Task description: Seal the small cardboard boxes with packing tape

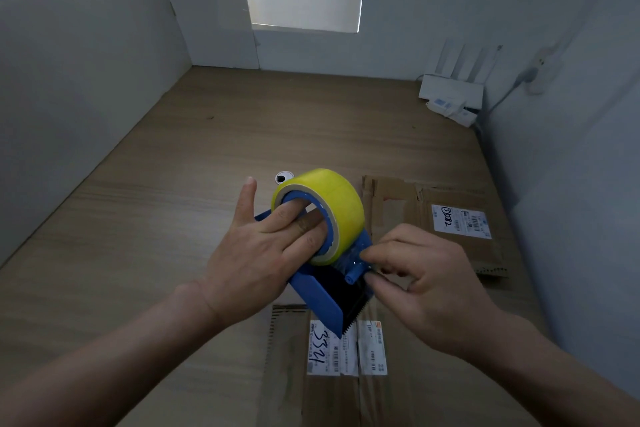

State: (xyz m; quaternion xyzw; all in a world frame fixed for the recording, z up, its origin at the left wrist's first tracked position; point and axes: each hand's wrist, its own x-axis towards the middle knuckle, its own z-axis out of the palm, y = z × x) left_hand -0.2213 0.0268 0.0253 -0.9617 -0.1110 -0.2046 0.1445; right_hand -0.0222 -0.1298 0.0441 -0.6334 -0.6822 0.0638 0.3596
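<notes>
A person's left hand [256, 263] carries a blue tape dispenser [318, 295] just right of centre, over a wooden table [225, 135]. Three fingers are hooked through the core of the yellow tape roll [332, 198] and the thumb is splayed wide toward 11 o'clock. The right hand [429, 288], coming in from 4 o'clock, is nearly closed, thumb and forefinger pinched together at the dispenser's roller, apparently on the clear tape end [355, 262]; the film itself is too faint to be sure. A small cardboard box [332, 399] lies at 6 o'clock directly under the toothed cutter, its flaps down and white shipping labels [323, 350] flanking the centre seam. Whether any fresh tape crosses that seam cannot be told. A second cardboard box [460, 246] sits at 3 o'clock, labelled and looking flattened or worn. A white router [450, 90] stands at 2 o'clock in the corner, and a small black-and-white round object [283, 177] rests just beyond the roll. By the look of it the sealing has barely begun: the tape is not yet drawn out, and both boxes appear to remain to be taped.
</notes>
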